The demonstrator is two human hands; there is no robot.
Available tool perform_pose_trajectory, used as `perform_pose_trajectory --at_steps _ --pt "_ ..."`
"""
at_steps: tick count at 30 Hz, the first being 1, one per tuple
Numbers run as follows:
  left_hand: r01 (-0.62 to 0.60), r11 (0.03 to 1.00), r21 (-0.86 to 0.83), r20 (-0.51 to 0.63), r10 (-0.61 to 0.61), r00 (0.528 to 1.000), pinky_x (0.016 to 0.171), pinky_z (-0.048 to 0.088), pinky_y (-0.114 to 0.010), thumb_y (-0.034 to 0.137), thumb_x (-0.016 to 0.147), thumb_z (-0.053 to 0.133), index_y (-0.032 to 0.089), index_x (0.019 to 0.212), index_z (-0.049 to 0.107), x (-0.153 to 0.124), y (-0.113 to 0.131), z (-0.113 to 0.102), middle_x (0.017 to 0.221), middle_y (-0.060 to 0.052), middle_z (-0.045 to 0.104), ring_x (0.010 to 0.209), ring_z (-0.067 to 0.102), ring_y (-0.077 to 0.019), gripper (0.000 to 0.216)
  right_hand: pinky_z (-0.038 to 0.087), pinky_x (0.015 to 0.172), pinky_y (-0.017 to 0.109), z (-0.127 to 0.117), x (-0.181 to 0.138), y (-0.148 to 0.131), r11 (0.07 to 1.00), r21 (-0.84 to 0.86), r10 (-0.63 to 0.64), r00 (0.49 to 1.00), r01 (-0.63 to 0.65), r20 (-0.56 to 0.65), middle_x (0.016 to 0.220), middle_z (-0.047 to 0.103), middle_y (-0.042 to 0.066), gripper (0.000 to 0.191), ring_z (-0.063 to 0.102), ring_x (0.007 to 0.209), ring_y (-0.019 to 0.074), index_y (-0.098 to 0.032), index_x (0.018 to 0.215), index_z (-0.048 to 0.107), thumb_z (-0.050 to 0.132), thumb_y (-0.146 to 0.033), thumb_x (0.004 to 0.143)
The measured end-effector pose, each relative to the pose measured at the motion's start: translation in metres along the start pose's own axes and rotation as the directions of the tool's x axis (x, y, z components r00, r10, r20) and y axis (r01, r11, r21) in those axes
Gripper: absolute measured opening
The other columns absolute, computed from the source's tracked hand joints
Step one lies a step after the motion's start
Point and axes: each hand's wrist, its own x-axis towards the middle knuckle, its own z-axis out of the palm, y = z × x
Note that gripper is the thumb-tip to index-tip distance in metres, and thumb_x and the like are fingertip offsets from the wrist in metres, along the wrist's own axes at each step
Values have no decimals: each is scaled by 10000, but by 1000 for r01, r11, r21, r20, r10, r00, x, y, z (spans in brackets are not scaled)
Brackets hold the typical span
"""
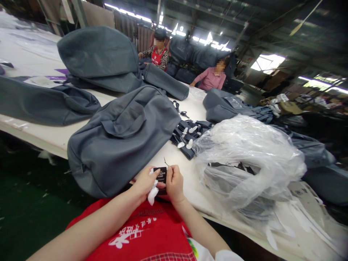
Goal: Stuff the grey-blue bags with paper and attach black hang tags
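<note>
A black printed hang tag is held between my two hands, just above my red apron. My left hand grips the tag at its left side, with a crumpled white scrap also tucked at its fingers. My right hand is closed at the tag's upper right corner, where a thin dark string sticks up from the fingertips. Close behind my hands lies a grey-blue fabric bag with a loop handle on its upper face.
Several dark straps with white tabs lie beyond my hands, near black scissors. A large clear plastic bag with dark pieces sits right. More grey bags cover the left of the white table. Two people work across it.
</note>
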Motion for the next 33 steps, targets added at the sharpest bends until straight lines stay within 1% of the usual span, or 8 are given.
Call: perform_pose_trajectory --at_steps 5,9,11,14,17,23,28,33 --pt "-47 996 -74 -58 43 997 568 538 -275 264 876 468 216 1083 444 1 9 -8 799 -30 675 696 712 -202 214 413 571 283 -1 -3 -2 997 80 2 998 -7 58 666 601 12 273 573 577 171 -225 828 494 334 -389 976" --pt "-121 986 119 80 112 991 501 467 -245 346 770 608 198 906 556 1 16 -29 629 -15 688 605 694 -220 209 412 554 263 -12 8 -7 965 258 40 997 -55 64 723 654 27 308 508 500 116 -199 867 539 332 -390 990" --pt "-157 962 223 178 118 977 510 469 -264 391 730 622 197 820 554 -2 18 -36 562 -13 679 532 671 -222 223 342 443 240 -15 15 -12 898 418 98 988 -138 116 732 668 23 322 419 417 86 -203 833 505 341 -434 987" --pt "-170 942 289 273 89 958 511 476 -283 446 748 603 196 801 554 -10 19 -41 474 -10 643 459 640 -226 260 238 352 214 -12 23 -22 727 616 173 949 -303 262 706 666 2 348 363 358 58 -212 766 438 408 -505 949" --pt "-215 909 357 318 98 943 472 456 -246 461 784 590 187 829 578 -18 19 -44 417 8 592 433 618 -198 279 263 347 195 -5 28 -30 569 699 199 898 -433 393 650 633 -18 363 393 355 48 -199 741 452 498 -523 898" --pt "-218 960 177 134 196 971 339 404 -205 389 713 661 190 943 523 -35 21 -61 846 -48 719 347 488 -81 334 352 383 184 11 33 -50 422 705 131 807 -571 575 650 627 -14 367 472 397 52 -171 756 516 604 -519 831" --pt "-275 944 180 63 268 961 410 443 -206 388 746 672 158 859 589 -54 17 -86 783 -57 706 431 568 -107 270 361 395 161 27 39 -80 405 696 41 772 -593 634 686 658 -13 365 496 413 49 -178 797 482 669 -491 791" --pt "-294 956 -24 -27 293 956 625 556 -300 418 739 717 174 854 562 -82 17 -115 738 -52 703 628 687 -201 312 363 391 157 51 41 -115 465 657 -118 694 -594 711 667 665 -14 379 490 386 47 -175 795 472 652 -508 798"
